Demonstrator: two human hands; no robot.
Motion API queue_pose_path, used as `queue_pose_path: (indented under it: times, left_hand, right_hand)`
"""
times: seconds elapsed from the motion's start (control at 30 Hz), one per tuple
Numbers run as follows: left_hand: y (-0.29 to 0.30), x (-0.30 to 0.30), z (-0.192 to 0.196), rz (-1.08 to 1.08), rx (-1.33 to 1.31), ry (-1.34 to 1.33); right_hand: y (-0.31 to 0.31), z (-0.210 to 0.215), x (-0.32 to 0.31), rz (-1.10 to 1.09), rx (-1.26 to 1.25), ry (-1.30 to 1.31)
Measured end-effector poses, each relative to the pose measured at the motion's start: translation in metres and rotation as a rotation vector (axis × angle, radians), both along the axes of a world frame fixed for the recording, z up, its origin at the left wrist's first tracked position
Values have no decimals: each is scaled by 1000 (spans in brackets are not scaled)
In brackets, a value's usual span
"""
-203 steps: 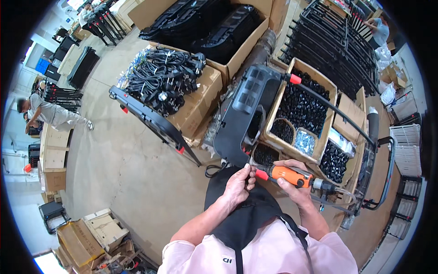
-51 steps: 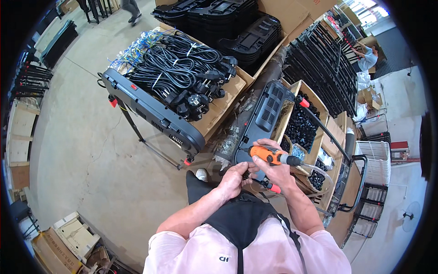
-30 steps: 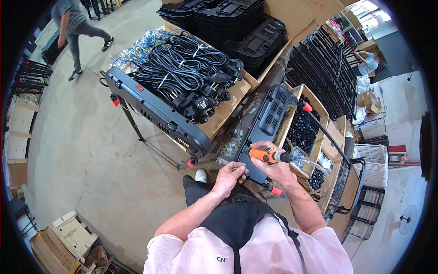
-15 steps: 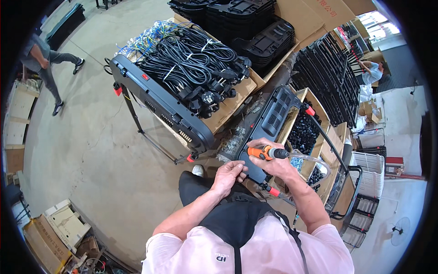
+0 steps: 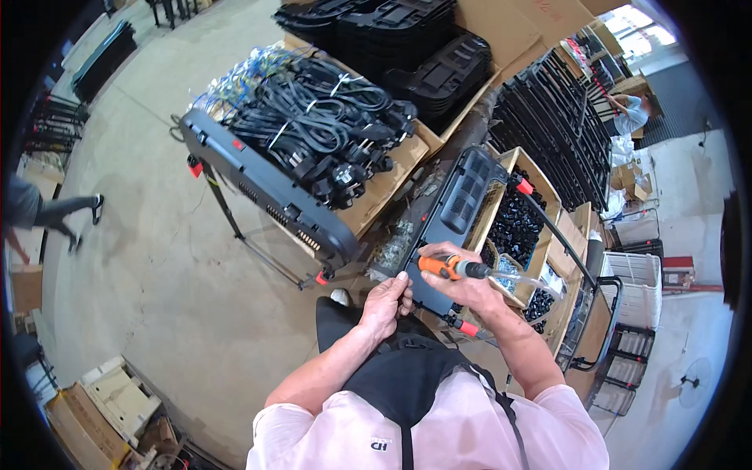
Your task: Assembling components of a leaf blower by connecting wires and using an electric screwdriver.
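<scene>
My right hand is wrapped round an orange and black power screwdriver with a clear hose. It is held over a long black plastic housing that has a vented raised section and red-tipped legs. My left hand is closed beside the near left edge of this housing, thumb and fingers pinched together. Whatever they hold, if anything, is too small or hidden to make out. Just right of the housing, a wooden tray holds many small black parts and some small silvery pieces.
A second black housing stands on legs at left, beside bundled black power cords on cardboard. Black plastic shells are stacked behind. Black frames lean at right. One person walks at far left; another is at far right.
My left hand has shifted slightly left and its fingers have curled in. The right hand and screwdriver have moved slightly left. At far left, the walking person has moved toward the picture's edge.
</scene>
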State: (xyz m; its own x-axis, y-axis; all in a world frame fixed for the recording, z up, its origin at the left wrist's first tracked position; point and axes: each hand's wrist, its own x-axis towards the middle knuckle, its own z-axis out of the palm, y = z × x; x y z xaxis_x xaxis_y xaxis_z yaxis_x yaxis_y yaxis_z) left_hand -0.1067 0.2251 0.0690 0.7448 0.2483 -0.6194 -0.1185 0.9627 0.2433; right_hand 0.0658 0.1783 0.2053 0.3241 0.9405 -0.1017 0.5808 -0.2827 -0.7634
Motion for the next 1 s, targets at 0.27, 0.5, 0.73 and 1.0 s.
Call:
queue_pose_path:
  times: [0.27,0.5,0.73,1.0]
  left_hand:
    - [2,11,2,102,-34,61]
    - [2,80,34,66,-99,-7]
    - [-17,176,44,-30,-187,-168]
    - [-59,264,47,-230,-100,-97]
  right_hand:
    - [-4,10,0,-11,50,77]
    - [-72,49,61,-185,263,417]
    - [-132,47,135,-253,371,419]
    - [-188,51,213,-418,317,530]
